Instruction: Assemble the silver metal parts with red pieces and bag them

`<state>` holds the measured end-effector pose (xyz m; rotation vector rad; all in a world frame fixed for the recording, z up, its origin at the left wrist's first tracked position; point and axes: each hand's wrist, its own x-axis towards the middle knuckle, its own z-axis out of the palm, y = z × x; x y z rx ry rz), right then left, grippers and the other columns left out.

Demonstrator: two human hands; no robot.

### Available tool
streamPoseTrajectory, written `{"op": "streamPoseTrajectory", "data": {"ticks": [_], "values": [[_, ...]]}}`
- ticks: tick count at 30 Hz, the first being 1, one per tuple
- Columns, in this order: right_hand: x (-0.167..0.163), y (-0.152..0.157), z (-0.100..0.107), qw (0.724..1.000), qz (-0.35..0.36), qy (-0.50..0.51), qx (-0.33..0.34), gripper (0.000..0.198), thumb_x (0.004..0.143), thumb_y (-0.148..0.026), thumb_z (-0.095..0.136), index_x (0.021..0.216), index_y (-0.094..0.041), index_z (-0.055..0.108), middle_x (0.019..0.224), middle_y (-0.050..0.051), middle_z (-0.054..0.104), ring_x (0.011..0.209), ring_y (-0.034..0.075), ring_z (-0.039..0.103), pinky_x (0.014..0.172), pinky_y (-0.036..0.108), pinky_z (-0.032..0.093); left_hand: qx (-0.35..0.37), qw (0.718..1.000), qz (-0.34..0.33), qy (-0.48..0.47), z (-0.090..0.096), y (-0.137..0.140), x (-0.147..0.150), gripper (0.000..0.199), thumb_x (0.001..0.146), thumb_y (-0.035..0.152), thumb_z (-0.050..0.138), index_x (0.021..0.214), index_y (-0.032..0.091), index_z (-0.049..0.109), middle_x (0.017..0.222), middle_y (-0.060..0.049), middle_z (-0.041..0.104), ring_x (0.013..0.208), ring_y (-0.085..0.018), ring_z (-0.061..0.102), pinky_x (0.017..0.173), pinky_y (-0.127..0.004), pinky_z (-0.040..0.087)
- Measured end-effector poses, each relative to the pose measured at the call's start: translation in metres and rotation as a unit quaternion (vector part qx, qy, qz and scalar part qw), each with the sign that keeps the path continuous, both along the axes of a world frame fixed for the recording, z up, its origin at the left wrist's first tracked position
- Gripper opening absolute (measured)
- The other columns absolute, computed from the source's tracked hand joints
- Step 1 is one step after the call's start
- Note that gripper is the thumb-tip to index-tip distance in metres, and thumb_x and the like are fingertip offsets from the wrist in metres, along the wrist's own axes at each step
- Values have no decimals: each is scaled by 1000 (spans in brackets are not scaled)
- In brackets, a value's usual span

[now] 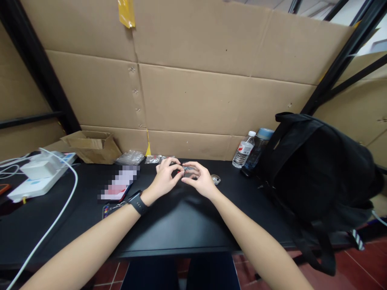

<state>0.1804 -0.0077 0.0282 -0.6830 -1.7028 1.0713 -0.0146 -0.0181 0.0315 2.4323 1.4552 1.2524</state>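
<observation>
My left hand [166,176], with a black watch [137,202] on its wrist, pinches a small shiny, partly clear thing [188,169] above the desk. My right hand [200,179] curls around the same thing from the other side, thumb and fingers closed towards it. The fingers cover most of it, so its kind does not show. Just right of my right hand, a small round, clear and shiny object [215,179] lies on the black desk [178,225]. Behind my hands are small clear plastic packets [155,159].
A phone [121,183] with a strap and another clear bag [130,157] lie left, near an open cardboard box [93,147]. Further left are a power strip [42,177] and white cables. A water bottle [243,150], a blue-lidded bottle [259,147] and a black backpack [317,173] stand right.
</observation>
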Motion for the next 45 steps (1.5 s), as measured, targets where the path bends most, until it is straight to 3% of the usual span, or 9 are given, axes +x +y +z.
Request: {"op": "streamPoseTrajectory", "data": {"ticks": [10, 14, 20, 27, 33, 40, 43, 45], "values": [[0, 1, -2, 997, 3, 32, -68, 56, 63, -34, 91, 109, -25, 60, 127, 9, 70, 102, 25, 74, 88, 39, 60, 46, 998, 6, 32, 0, -1, 1, 16, 95, 32, 59, 91, 26, 74, 121, -7, 64, 123, -28, 50, 97, -47, 37], [0, 3, -4, 994, -5, 51, -97, 51, 60, -38, 93, 94, -24, 58, 120, 8, 73, 91, 24, 76, 89, 43, 61, 80, 996, 1, 43, 0, -2, 1, 14, 95, 28, 61, 92, 26, 74, 120, -7, 65, 124, -29, 49, 98, -48, 35], [0, 7, -7, 994, -8, 25, -106, 37, 68, -47, 88, 84, -20, 67, 97, 6, 77, 83, 23, 76, 71, 32, 58, 103, 993, 6, 58, 3, -4, -1, 16, 95, 28, 61, 92, 27, 77, 119, -8, 66, 122, -30, 50, 102, -51, 32], [7, 9, 0, 992, 24, 18, -122, 39, 86, -57, 69, 96, -19, 74, 109, 9, 75, 88, 21, 76, 68, 26, 53, 106, 993, 22, 51, 8, -5, -2, 17, 97, 34, 61, 91, 28, 76, 119, -7, 65, 120, -29, 51, 102, -49, 32], [8, 12, -4, 999, -2, -13, -49, 28, 78, -45, 80, 87, -20, 74, 108, 6, 70, 83, 18, 71, 69, 29, 54, 106, 993, 9, 53, 6, -5, -1, 14, 95, 34, 64, 91, 28, 76, 118, -7, 65, 120, -29, 51, 102, -49, 31], [13, 21, -8, 993, -29, -94, 59, 18, 86, -38, 71, 80, -21, 73, 102, 6, 68, 101, 20, 66, 92, 34, 52, 98, 993, -6, 58, 1, -4, 1, 13, 95, 34, 62, 90, 28, 74, 117, -6, 65, 122, -29, 50, 102, -48, 31], [14, 20, -5, 988, -40, -130, 71, 16, 88, -34, 68, 80, -20, 72, 106, 6, 66, 104, 20, 64, 92, 34, 51, 80, 995, -17, 55, 5, -6, -1, 13, 95, 28, 57, 101, 27, 69, 121, -7, 63, 121, -28, 51, 102, -46, 33], [14, 19, -3, 987, -44, -141, 70, 16, 89, -32, 65, 82, -20, 71, 109, 7, 65, 105, 20, 63, 91, 33, 50, 61, 995, -40, 64, 8, -8, -3, 28, 89, 26, 60, 117, 27, 62, 128, -8, 60, 123, -28, 50, 103, -46, 34]]}}
